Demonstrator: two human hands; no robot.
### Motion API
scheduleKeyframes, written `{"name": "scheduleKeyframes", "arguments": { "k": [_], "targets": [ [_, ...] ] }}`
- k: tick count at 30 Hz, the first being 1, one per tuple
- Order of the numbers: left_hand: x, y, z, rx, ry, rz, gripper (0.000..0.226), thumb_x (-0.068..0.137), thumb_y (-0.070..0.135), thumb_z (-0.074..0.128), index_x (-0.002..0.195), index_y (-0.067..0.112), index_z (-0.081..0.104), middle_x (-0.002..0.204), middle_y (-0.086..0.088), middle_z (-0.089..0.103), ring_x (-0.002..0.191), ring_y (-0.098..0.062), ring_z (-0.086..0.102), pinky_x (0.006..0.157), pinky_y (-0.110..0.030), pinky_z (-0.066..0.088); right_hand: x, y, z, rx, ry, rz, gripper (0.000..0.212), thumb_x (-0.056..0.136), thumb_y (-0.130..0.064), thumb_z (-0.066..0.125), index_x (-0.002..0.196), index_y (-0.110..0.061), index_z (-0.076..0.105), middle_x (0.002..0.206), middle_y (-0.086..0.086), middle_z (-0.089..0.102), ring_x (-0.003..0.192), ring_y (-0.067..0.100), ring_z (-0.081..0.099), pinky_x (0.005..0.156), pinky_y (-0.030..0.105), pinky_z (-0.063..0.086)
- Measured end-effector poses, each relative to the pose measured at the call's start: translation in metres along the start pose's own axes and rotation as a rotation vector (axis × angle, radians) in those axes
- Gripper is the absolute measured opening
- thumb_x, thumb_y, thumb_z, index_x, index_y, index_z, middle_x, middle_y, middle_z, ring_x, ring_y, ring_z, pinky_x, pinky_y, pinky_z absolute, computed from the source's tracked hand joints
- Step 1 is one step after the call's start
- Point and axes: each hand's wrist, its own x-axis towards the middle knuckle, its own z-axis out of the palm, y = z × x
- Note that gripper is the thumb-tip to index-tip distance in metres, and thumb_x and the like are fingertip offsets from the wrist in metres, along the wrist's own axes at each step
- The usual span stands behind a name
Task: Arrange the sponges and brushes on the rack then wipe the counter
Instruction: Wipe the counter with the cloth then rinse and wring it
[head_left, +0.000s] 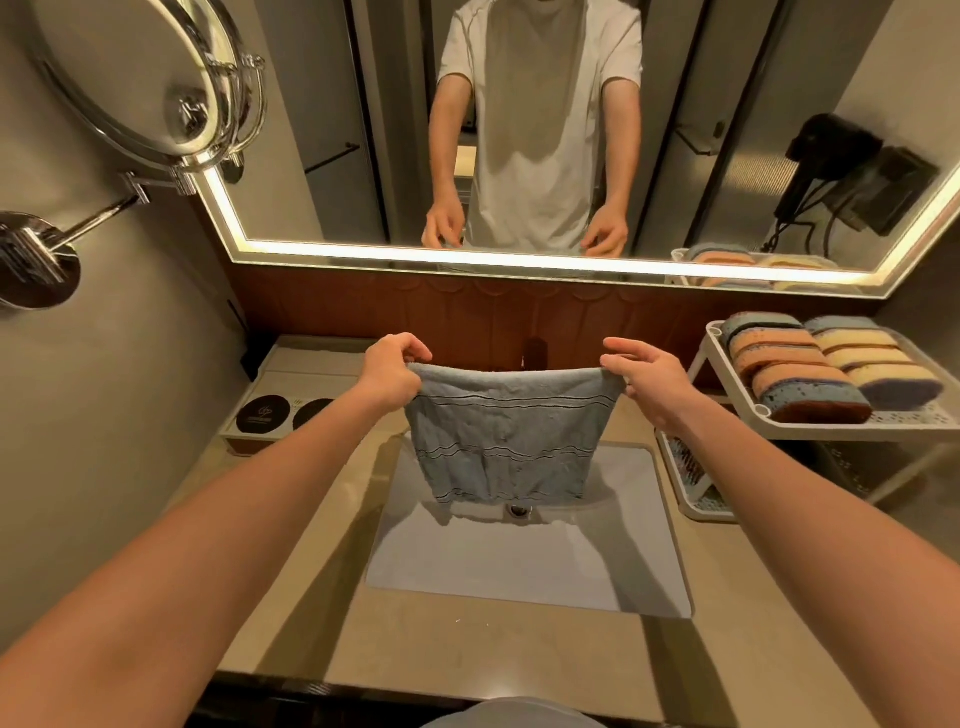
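Note:
A grey-blue striped cloth (501, 436) hangs spread out above the sink (530, 561). My left hand (392, 371) pinches its top left corner and my right hand (647, 376) pinches its top right corner. On the right stands a white two-tier rack (852, 423). Its upper shelf holds two rows of sponges (826, 366), orange, yellow and blue, side by side. A brush (688, 460) lies on the lower shelf, mostly hidden behind my right forearm.
The beige counter (467, 654) surrounds the sink. At the back left sits a tray with two black round coasters (263, 414). A dark faucet (535, 353) rises behind the cloth. A lit mirror (519, 156) covers the wall; a round chrome mirror (150, 88) juts out at left.

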Motion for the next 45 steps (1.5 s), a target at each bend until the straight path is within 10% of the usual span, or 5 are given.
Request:
{"name": "scheduleKeyframes", "arguments": {
  "k": [15, 19, 27, 31, 45],
  "targets": [
    [-0.01, -0.003, 0.01, 0.486, 0.178, 0.14, 0.019, 0.103, 0.015, 0.052, 0.099, 0.027, 0.066, 0.092, 0.004, 0.07, 0.089, -0.023, 0.062, 0.089, -0.042, 0.039, 0.004, 0.018, -0.011, -0.812, 0.056, -0.219, 0.014, 0.098, -0.027, 0.062, 0.088, -0.028, 0.071, 0.095, -0.002, 0.07, 0.1, 0.022, 0.062, 0.085, 0.037, 0.048],
    [-0.01, -0.004, 0.013, 0.533, 0.187, 0.081, 0.013, 0.103, 0.024, 0.05, 0.099, 0.026, 0.062, 0.088, 0.005, 0.066, 0.089, -0.02, 0.061, 0.094, -0.041, 0.037, 0.004, 0.019, -0.01, -1.035, 0.094, -0.331, 0.02, 0.103, -0.034, 0.052, 0.093, -0.032, 0.07, 0.088, -0.01, 0.069, 0.093, 0.013, 0.056, 0.119, 0.043, 0.018],
    [-0.005, 0.013, 0.016, -0.247, 0.024, -0.349, 0.011, 0.082, 0.008, 0.056, 0.08, 0.003, 0.065, 0.08, -0.011, 0.065, 0.073, -0.028, 0.06, 0.062, -0.037, 0.054, 0.001, 0.015, 0.001, -0.63, 0.015, -0.158, 0.015, 0.1, -0.022, 0.057, 0.097, -0.016, 0.07, 0.095, 0.002, 0.069, 0.09, 0.02, 0.064, 0.073, 0.034, 0.054],
    [-0.021, 0.039, 0.023, -0.513, -0.079, -0.526, 0.009, 0.091, 0.001, 0.049, 0.088, 0.007, 0.054, 0.072, -0.013, 0.052, 0.059, -0.023, 0.049, 0.04, -0.018, 0.031, -0.01, 0.012, 0.018, -0.238, -0.068, -0.001, 0.014, 0.101, -0.012, 0.057, 0.103, -0.004, 0.068, 0.09, 0.011, 0.068, 0.078, 0.019, 0.065, 0.058, 0.023, 0.057],
    [-0.057, 0.07, 0.077, -0.662, -0.282, -0.591, 0.005, 0.099, 0.007, 0.052, 0.102, 0.011, 0.054, 0.076, -0.01, 0.061, 0.045, -0.013, 0.052, 0.042, -0.023, 0.039, -0.034, 0.037, 0.082, -0.203, -0.193, -0.082, 0.01, 0.095, -0.025, 0.066, 0.097, -0.019, 0.074, 0.093, 0.007, 0.074, 0.09, 0.025, 0.072, 0.078, 0.05, 0.061]
  ]
}}
